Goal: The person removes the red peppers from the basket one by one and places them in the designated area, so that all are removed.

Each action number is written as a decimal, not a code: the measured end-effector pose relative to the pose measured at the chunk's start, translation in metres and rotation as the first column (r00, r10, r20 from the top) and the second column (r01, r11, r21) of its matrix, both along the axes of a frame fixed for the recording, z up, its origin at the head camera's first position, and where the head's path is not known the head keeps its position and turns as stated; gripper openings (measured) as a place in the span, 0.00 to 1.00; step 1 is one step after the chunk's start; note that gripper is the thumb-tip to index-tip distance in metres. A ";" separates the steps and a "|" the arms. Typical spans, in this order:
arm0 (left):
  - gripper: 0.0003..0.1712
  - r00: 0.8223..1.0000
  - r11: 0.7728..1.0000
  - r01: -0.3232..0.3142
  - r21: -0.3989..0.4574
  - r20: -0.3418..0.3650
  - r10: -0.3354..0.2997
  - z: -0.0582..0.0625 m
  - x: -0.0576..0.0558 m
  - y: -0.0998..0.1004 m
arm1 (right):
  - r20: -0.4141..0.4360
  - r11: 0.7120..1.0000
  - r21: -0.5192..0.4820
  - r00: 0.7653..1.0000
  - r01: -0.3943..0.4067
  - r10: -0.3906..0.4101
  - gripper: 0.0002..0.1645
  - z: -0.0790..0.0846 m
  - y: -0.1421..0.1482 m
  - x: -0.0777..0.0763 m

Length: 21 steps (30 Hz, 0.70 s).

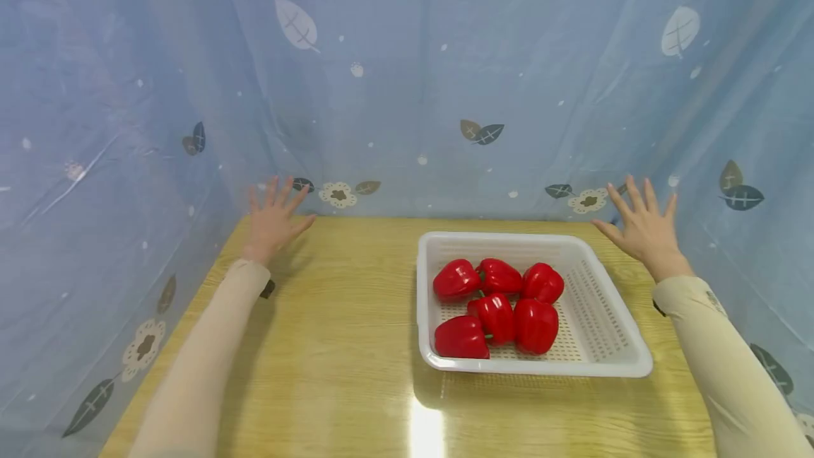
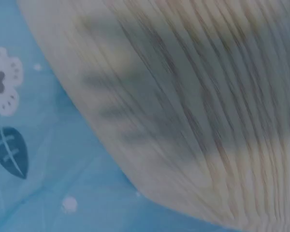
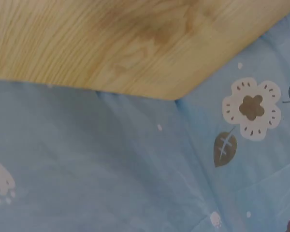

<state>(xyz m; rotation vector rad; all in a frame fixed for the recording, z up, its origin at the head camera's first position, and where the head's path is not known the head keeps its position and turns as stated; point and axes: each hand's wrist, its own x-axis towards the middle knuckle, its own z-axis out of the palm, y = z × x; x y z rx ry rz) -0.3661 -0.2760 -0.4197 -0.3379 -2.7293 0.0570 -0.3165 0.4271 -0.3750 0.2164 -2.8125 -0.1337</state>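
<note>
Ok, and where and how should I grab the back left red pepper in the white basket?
I'd come down from above and grip the back left red pepper across its rounded body, near side to far side. Bare floor of the basket shows in front and a gap seems open behind, while another pepper crowds its right end.

6 peppers (image 1: 494, 318) lie in a basket (image 1: 540, 367) right of centre on the table (image 1: 343, 316), before the curtain (image 1: 407, 76).

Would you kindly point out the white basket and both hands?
White basket (image 1: 540, 367), head view: near rim.
Left hand (image 1: 268, 228), head view: back of the hand.
Right hand (image 1: 649, 233), head view: back of the hand.
</note>
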 end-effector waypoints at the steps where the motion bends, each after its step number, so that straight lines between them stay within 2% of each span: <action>1: 0.43 1.000 1.000 0.008 0.012 0.005 -0.008 0.000 0.000 0.004 | 0.006 1.000 -0.009 1.000 -0.003 0.003 0.49 -0.001 0.000 0.001; 6: 0.43 0.998 0.995 0.056 0.083 0.005 -0.057 -0.002 -0.001 0.024 | 0.037 0.998 -0.066 0.999 -0.013 0.015 0.48 -0.009 0.000 0.005; 10: 0.41 0.997 0.988 0.069 0.137 0.016 -0.072 -0.005 -0.003 0.041 | 0.065 0.991 -0.132 0.998 -0.003 0.012 0.48 -0.013 -0.002 0.005; 14: 0.40 0.994 0.975 0.092 0.203 0.032 -0.101 -0.006 -0.005 0.059 | 0.082 0.981 -0.194 0.996 -0.002 0.018 0.48 -0.015 -0.003 0.005; 17: 0.41 0.992 0.971 0.111 0.212 0.042 -0.123 -0.009 -0.007 0.072 | 0.086 0.972 -0.236 0.996 -0.011 0.032 0.47 -0.017 -0.002 0.007; 21: 0.41 0.982 0.959 0.167 0.227 0.046 -0.182 -0.010 -0.009 0.089 | 0.095 0.959 -0.281 0.994 -0.031 0.060 0.46 -0.019 -0.001 0.011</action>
